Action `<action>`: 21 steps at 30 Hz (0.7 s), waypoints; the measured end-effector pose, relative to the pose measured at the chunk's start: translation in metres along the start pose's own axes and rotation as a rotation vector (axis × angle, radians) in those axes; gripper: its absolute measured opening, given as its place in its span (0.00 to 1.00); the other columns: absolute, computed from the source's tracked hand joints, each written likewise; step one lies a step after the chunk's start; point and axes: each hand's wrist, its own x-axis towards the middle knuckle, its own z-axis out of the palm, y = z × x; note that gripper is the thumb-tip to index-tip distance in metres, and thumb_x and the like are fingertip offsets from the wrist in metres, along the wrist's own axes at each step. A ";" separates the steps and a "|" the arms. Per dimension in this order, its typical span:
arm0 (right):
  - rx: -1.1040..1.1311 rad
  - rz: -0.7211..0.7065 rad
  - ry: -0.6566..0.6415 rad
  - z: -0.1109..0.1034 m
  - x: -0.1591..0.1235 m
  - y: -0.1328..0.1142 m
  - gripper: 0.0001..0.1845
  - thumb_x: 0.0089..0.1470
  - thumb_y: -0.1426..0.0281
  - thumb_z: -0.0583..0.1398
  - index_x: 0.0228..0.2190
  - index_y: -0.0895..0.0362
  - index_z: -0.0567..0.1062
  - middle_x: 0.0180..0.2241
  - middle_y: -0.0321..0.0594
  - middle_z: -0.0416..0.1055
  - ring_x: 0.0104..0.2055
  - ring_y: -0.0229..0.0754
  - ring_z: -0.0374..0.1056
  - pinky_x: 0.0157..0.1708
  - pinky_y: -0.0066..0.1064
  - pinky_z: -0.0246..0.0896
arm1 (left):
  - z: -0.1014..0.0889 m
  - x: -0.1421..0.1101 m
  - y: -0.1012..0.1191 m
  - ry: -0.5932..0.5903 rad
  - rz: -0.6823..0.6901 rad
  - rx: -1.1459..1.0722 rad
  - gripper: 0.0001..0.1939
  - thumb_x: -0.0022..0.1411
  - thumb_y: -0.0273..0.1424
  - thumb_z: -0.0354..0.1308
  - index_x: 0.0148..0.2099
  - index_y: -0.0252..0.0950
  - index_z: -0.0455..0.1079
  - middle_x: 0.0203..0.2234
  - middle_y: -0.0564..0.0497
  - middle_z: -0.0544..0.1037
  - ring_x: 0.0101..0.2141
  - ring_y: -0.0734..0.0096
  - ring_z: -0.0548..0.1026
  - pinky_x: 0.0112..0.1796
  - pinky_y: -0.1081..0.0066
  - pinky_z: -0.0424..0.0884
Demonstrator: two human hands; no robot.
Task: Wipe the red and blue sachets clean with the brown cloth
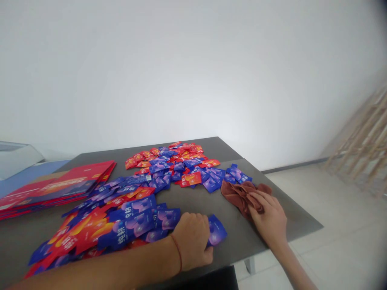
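Observation:
My left hand is closed, knuckles up, low over the near edge of the table. A blue sachet juts out from the far side of its curled fingers, which hide the grip itself. To the right, my right hand grips a bunched brown cloth against the tabletop. Beside the left forearm spreads a pile of blue and red sachets. Another heap of mixed sachets lies farther back, and a few blue sachets touch or nearly touch the cloth.
Flat red and blue printed cartons are stacked at the left of the dark table. A white wall stands behind. Wooden slats lean at the far right above the pale tiled floor.

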 end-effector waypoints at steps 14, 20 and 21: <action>-0.027 -0.029 -0.017 0.006 -0.003 0.011 0.19 0.63 0.57 0.58 0.47 0.53 0.81 0.49 0.43 0.80 0.52 0.56 0.72 0.52 0.46 0.65 | -0.064 -0.063 -0.182 0.040 -0.218 0.218 0.20 0.67 0.47 0.56 0.45 0.35 0.74 0.40 0.37 0.83 0.40 0.44 0.82 0.41 0.56 0.73; -0.047 -0.028 -0.041 0.010 -0.006 0.019 0.24 0.63 0.53 0.55 0.49 0.52 0.81 0.51 0.43 0.80 0.52 0.58 0.72 0.52 0.49 0.66 | -0.062 -0.093 -0.252 0.001 -0.383 0.215 0.29 0.70 0.53 0.48 0.46 0.32 0.76 0.37 0.33 0.82 0.38 0.44 0.81 0.39 0.56 0.72; -0.048 -0.031 -0.046 0.011 -0.006 0.020 0.24 0.63 0.52 0.55 0.49 0.52 0.81 0.51 0.43 0.80 0.52 0.58 0.72 0.52 0.50 0.66 | -0.059 -0.098 -0.260 -0.007 -0.396 0.207 0.29 0.69 0.53 0.48 0.46 0.32 0.76 0.37 0.33 0.82 0.38 0.44 0.81 0.39 0.57 0.72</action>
